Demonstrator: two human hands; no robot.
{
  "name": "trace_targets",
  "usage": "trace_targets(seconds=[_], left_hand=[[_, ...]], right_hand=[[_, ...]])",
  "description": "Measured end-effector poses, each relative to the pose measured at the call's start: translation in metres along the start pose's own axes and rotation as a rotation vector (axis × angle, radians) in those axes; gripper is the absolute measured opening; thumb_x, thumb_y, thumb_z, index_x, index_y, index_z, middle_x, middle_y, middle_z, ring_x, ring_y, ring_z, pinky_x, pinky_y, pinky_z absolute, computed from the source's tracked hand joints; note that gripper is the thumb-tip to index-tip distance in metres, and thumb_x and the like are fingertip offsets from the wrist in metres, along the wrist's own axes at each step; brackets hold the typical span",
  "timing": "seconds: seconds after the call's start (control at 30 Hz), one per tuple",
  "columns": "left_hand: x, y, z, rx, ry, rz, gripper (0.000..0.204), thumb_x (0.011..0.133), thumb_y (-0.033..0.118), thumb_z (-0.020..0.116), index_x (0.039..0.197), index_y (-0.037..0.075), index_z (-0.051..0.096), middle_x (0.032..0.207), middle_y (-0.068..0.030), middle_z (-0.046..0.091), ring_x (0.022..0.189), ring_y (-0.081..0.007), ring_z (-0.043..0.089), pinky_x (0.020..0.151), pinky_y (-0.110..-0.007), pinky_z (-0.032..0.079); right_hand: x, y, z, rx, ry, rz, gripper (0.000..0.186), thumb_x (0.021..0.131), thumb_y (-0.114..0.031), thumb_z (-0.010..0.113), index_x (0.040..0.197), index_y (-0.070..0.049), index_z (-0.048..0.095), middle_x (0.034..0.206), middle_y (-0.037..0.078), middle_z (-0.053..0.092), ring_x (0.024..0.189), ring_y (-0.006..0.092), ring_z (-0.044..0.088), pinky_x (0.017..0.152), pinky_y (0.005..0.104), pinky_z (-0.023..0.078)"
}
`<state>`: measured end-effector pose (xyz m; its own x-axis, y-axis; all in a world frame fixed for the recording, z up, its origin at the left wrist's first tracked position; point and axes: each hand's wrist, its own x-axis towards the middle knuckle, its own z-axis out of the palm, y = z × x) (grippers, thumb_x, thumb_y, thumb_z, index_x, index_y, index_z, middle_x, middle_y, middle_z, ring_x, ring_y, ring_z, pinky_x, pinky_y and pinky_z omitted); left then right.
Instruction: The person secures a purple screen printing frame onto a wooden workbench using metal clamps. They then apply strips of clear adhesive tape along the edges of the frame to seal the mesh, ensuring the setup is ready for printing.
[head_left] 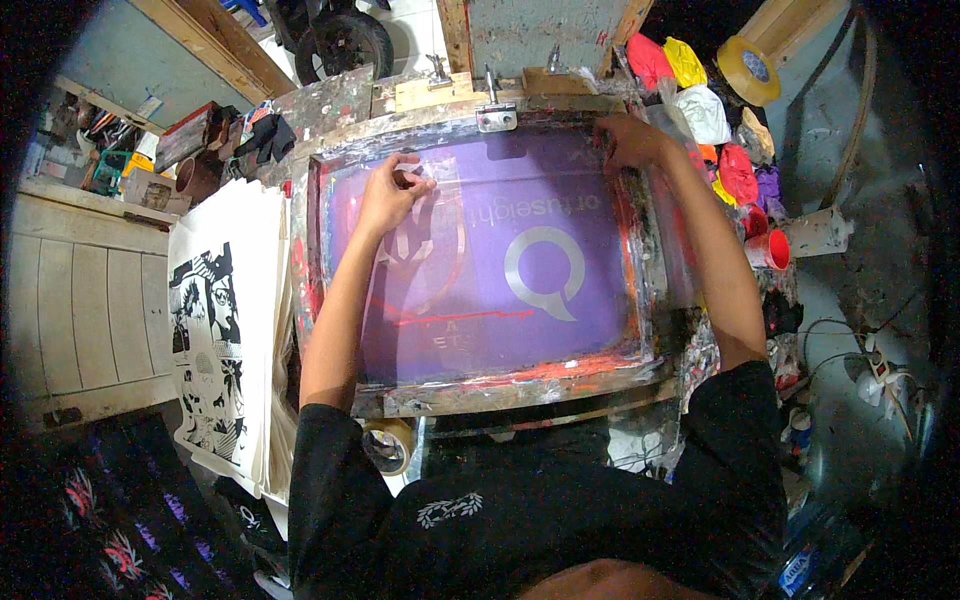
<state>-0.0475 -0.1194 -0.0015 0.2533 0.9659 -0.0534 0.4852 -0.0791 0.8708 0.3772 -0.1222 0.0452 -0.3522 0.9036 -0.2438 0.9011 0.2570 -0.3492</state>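
Note:
A screen-printing frame lies before me, its wooden edges smeared with paint. Stretched across it is purple mesh with pale letters and a ring-shaped mark. My left hand hovers over the mesh's far left part, thumb and fingers pinched; what they hold is too small to make out. A faint straight line, possibly the edge of clear tape, runs from there toward the right. At the far right corner of the frame, my right hand has its fingers bent down and closed; anything in them is hidden.
A metal hinge clamp grips the frame's far edge. Printed paper sheets stand at the left. A large tape roll, colourful bundles and a red cup sit at the right. Another tape roll lies below the frame.

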Motion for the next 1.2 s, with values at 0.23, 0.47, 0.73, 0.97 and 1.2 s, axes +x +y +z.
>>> trace_targets(seconds=[0.23,0.47,0.73,0.97,1.2], left_hand=[[0.000,-0.006,0.001,-0.009,0.003,-0.002,0.047,0.077,0.012,0.083,0.115,-0.003,0.059,0.076,-0.0058,0.069,0.069,-0.0108,0.064,0.064,-0.026,0.051],[-0.009,0.009,0.007,0.043,0.073,-0.006,0.050,0.076,0.012,0.083,0.116,-0.004,0.056,0.075,-0.0070,0.068,0.067,-0.0127,0.064,0.061,-0.028,0.052],[-0.010,0.009,0.016,0.287,0.174,0.132,0.059,0.068,0.020,0.083,0.113,-0.006,0.055,0.070,-0.0130,0.064,0.064,-0.0254,0.065,0.063,-0.037,0.053],[-0.011,0.018,0.018,0.361,0.254,0.159,0.059,0.064,0.025,0.080,0.108,-0.006,0.055,0.071,-0.0161,0.064,0.065,-0.0307,0.064,0.065,-0.041,0.053],[-0.012,0.015,0.025,0.337,0.301,0.209,0.051,0.068,0.021,0.075,0.107,-0.005,0.055,0.071,-0.0174,0.063,0.067,-0.0337,0.063,0.067,-0.043,0.052]], right_hand=[[0.002,0.002,0.003,-0.038,-0.006,0.038,0.051,0.057,-0.016,0.083,0.102,-0.008,0.062,0.102,0.015,0.065,0.095,0.0301,0.064,0.086,0.0421,0.050],[-0.011,-0.001,0.016,-0.212,0.195,-0.088,0.052,0.056,-0.020,0.083,0.103,-0.010,0.063,0.099,0.014,0.067,0.095,0.0314,0.065,0.102,0.0471,0.038],[-0.009,-0.002,0.018,-0.144,-0.005,-0.006,0.036,0.057,-0.020,0.078,0.089,-0.006,0.068,0.090,0.013,0.069,0.090,0.0318,0.066,0.089,0.0449,0.048],[-0.013,-0.023,0.016,-0.376,0.144,-0.012,0.041,0.056,-0.022,0.079,0.093,-0.007,0.072,0.097,0.017,0.066,0.102,0.0360,0.061,0.091,0.0452,0.048],[-0.010,-0.011,0.025,-0.396,0.128,0.011,0.030,0.058,-0.016,0.076,0.087,-0.007,0.071,0.093,0.016,0.067,0.098,0.0358,0.063,0.091,0.0457,0.049]])
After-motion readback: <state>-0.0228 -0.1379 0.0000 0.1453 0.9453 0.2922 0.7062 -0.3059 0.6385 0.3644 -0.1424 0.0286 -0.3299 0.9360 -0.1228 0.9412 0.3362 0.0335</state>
